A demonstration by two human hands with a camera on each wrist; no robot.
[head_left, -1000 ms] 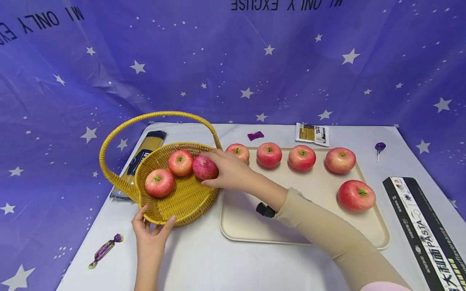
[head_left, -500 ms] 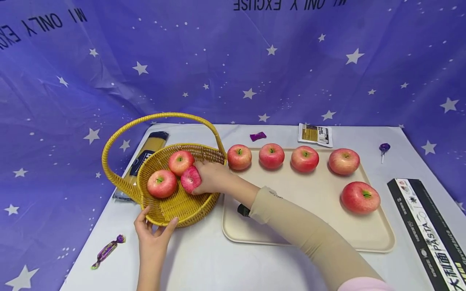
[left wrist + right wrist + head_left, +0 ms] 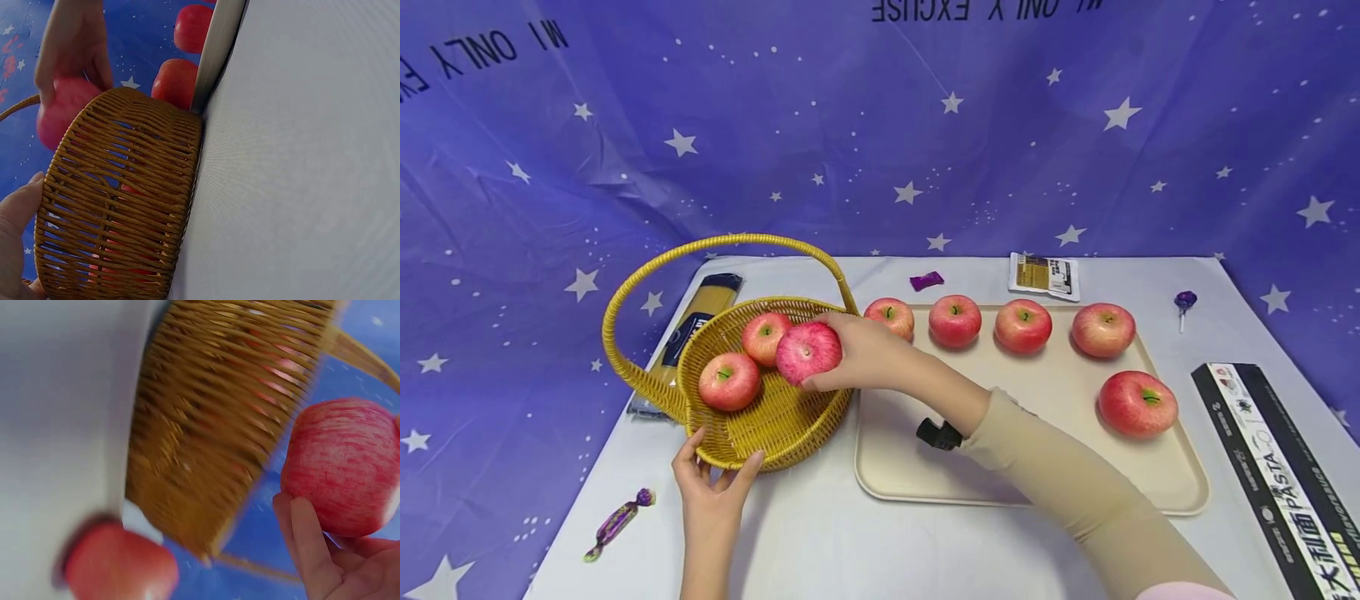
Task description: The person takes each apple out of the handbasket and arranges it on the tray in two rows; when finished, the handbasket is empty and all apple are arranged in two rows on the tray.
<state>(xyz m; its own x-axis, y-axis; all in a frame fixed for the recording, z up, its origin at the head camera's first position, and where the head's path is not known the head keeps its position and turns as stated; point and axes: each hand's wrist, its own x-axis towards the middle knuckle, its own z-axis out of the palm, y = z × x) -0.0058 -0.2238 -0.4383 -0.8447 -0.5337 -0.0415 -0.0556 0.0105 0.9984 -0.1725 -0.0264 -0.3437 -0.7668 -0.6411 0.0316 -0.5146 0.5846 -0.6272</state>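
Note:
My right hand (image 3: pixel 868 354) grips a red apple (image 3: pixel 808 353) over the right part of a yellow wicker basket (image 3: pixel 775 454). In the right wrist view this apple (image 3: pixel 344 465) shows above the rim, with fingers (image 3: pixel 309 534) against its side. My left hand (image 3: pixel 715 492) holds the basket's near rim, thumb and fingers spread along it. The left wrist view shows a thumb (image 3: pixel 22 203) at the woven edge. Inside the basket sit two more apples, one at the left (image 3: pixel 729 382) and one behind it (image 3: pixel 766 338), partly covered by the held apple.
A cream tray (image 3: pixel 940 487) bears several apples along its far and right edges. Pasta packs lie behind the basket (image 3: pixel 700 312) and at the far right (image 3: pixel 1273 475). Wrapped candies (image 3: pixel 617 525), a lollipop (image 3: pixel 1184 302) and a sachet (image 3: pixel 1043 277) lie around. The basket's handle (image 3: pixel 730 239) arches high.
My right hand first moved the apple left and down between the basket's apples, then raised it back up and slightly right, still held. My left hand stays at the rim.

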